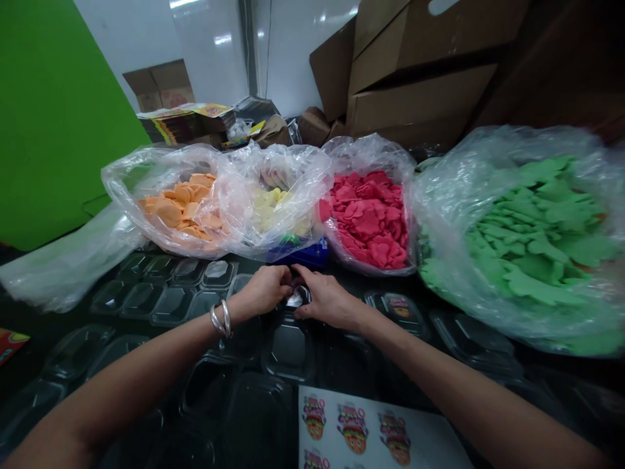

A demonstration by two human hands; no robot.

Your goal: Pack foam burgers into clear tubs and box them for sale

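Both hands meet in the middle of the view over a small clear plastic container (297, 298). My left hand (266, 290) has its fingers curled in a pinch at the container's left side; whatever they pinch is hidden. On the right side, my right hand (327, 298) grips the container, thumb at the near edge and fingers at the far edge. A blue box (303, 252) stands just beyond the fingers. Below the hands lies a clear plastic lid (289, 352). A white sheet of cartoon burger stickers (351, 430) rests near the bottom edge.
Open plastic bags hold orange pieces (183, 205), pale yellow pieces (271, 208), pink-red pieces (368, 218) and green pieces (537, 228). Clear containers (173, 303) cover much of the dark table. One at right bears a sticker (399, 305). Cardboard boxes (420, 65) stand behind.
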